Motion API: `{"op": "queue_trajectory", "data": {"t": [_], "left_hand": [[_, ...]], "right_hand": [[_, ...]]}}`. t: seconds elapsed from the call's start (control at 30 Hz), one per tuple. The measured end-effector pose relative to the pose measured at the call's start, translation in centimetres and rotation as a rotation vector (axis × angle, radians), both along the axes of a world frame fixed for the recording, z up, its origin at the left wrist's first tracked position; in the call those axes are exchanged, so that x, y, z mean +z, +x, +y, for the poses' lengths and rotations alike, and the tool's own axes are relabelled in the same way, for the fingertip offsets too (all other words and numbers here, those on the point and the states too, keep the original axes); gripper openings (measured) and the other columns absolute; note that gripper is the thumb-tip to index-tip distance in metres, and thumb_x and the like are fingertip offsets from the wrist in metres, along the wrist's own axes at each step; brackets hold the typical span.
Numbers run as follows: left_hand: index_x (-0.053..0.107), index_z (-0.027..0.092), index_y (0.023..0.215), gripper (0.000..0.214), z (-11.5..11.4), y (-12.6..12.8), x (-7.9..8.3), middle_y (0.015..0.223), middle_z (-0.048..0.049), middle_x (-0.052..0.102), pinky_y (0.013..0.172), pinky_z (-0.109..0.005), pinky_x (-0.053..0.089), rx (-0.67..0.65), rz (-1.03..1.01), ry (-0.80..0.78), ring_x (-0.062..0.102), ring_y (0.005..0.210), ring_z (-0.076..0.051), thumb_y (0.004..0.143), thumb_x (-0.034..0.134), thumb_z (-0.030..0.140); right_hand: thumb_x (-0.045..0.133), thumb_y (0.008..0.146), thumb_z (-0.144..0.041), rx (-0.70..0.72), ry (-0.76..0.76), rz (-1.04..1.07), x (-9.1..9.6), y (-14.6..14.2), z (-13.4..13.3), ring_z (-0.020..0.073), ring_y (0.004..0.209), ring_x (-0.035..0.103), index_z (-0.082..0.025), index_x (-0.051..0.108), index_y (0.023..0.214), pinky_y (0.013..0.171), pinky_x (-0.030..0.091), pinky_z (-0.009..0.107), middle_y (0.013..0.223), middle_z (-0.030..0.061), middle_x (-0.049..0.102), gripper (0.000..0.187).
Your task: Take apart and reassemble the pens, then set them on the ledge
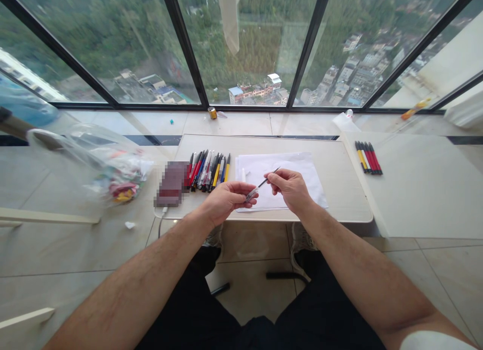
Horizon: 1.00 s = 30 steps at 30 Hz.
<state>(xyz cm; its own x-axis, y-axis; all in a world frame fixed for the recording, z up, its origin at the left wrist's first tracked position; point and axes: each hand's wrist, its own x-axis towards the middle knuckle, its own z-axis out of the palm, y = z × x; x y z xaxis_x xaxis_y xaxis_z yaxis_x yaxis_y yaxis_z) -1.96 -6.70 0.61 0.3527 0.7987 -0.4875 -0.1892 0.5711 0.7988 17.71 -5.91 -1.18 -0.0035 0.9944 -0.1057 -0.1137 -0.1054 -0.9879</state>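
Clear plastic is making up the bag (113, 176) at nine o'clock, beyond the left edge of the low table (343, 184); the clock is centring on the white paper (298, 160), with the window (260, 48) standing at twelve. A dark red slab (172, 186), too blurred to name, is lying across the table's left edge, and a cable (162, 222) is trailing from it past the near edge at eight. The big row of pens (207, 171) is lying close beside it, toward nine, leaving only a narrow gap before the paper.

The left hand (234, 199) is half curling at eight o'clock, thumb and fingers gripping a pen tube (252, 193) over the paper. A small white piece (243, 175) is lying at ten, just inside the paper's left edge. From the tube a dark refill (265, 180) is slanting toward two; how far it is sitting inside, I cannot tell. The right hand (289, 186) is pinching the refill between thumb and forefinger, its other fingers curling in.

At three, a broad stretch of tabletop is giving sideways room up to the right edge. Beyond, the short row of pens (369, 158) is lying on a white board (426, 189).
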Motion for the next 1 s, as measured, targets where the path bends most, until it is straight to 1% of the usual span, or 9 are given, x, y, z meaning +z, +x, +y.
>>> {"op": "queue_trajectory", "data": {"t": [0.13,0.3,0.4,0.5,0.6,0.77,0.9,1.0], "left_hand": [[0.073,0.009,0.089,0.035,0.0,0.2,0.1,0.081,-0.0116,0.074,0.070,-0.030,0.055,0.032,0.021,0.013,0.071,0.071,-0.020,0.056,0.068,0.000],[0.074,0.009,0.087,0.034,0.0,0.2,-0.1,0.080,-0.0109,0.074,0.073,-0.033,0.056,0.035,0.036,0.023,0.070,0.071,-0.020,0.054,0.070,0.002],[0.074,0.010,0.088,0.035,0.0,0.1,-0.4,0.081,-0.0108,0.074,0.075,-0.034,0.055,0.035,0.036,0.035,0.070,0.072,-0.020,0.054,0.072,0.003],[0.073,0.010,0.090,0.035,0.1,0.0,-0.6,0.081,-0.0105,0.074,0.075,-0.035,0.055,0.037,0.042,0.056,0.070,0.072,-0.020,0.055,0.076,0.009],[0.073,0.010,0.091,0.035,0.1,0.0,-0.5,0.080,-0.0103,0.074,0.076,-0.035,0.054,0.035,0.048,0.070,0.070,0.072,-0.020,0.056,0.078,0.013],[0.073,0.011,0.091,0.036,0.1,0.0,-0.6,0.080,-0.0095,0.073,0.075,-0.036,0.054,0.012,0.057,0.067,0.069,0.072,-0.020,0.055,0.080,0.014],[0.072,0.012,0.088,0.032,0.0,0.1,-0.9,0.079,-0.0083,0.073,0.073,-0.034,0.053,-0.001,0.074,0.083,0.069,0.072,-0.019,0.057,0.080,0.015],[0.071,0.012,0.087,0.030,0.1,0.1,-0.9,0.078,-0.0077,0.072,0.072,-0.032,0.053,0.006,0.083,0.090,0.069,0.071,-0.019,0.058,0.079,0.015]], "right_hand": [[0.074,0.072,-0.039,0.009,0.002,0.047,-0.3,0.0,0.0,0.0095,0.051,0.048,-0.017,0.072,0.072,0.048,0.038,0.025,0.062,0.0013,0.062,0.023],[0.074,0.073,-0.038,0.019,0.016,0.085,-0.5,-0.1,0.0,0.0092,0.051,0.048,-0.016,0.072,0.071,0.049,0.039,0.024,0.063,0.0020,0.063,0.022],[0.073,0.073,-0.039,0.019,0.013,0.063,-0.5,-0.3,0.0,0.0092,0.051,0.048,-0.016,0.071,0.068,0.049,0.039,0.025,0.063,0.0020,0.063,0.023],[0.072,0.073,-0.039,0.025,0.016,0.020,-0.3,-0.4,-0.1,0.0093,0.050,0.048,-0.016,0.069,0.065,0.049,0.039,0.025,0.062,0.0019,0.063,0.024],[0.071,0.074,-0.038,0.030,0.034,0.000,-0.3,-0.4,-0.2,0.0096,0.050,0.047,-0.016,0.071,0.067,0.049,0.039,0.025,0.061,0.0020,0.063,0.024],[0.071,0.074,-0.042,0.042,0.031,-0.022,-0.2,-0.6,-0.2,0.0101,0.049,0.047,-0.016,0.073,0.069,0.049,0.039,0.025,0.057,0.0012,0.060,0.026],[0.071,0.074,-0.045,0.077,0.017,-0.053,0.0,-0.8,-0.3,0.0099,0.049,0.047,-0.016,0.070,0.065,0.049,0.038,0.025,0.054,0.0005,0.058,0.030],[0.072,0.072,-0.044,0.116,-0.006,-0.038,0.1,-0.8,-0.1,0.0098,0.049,0.047,-0.016,0.071,0.067,0.048,0.039,0.025,0.056,0.0010,0.060,0.029]]}}
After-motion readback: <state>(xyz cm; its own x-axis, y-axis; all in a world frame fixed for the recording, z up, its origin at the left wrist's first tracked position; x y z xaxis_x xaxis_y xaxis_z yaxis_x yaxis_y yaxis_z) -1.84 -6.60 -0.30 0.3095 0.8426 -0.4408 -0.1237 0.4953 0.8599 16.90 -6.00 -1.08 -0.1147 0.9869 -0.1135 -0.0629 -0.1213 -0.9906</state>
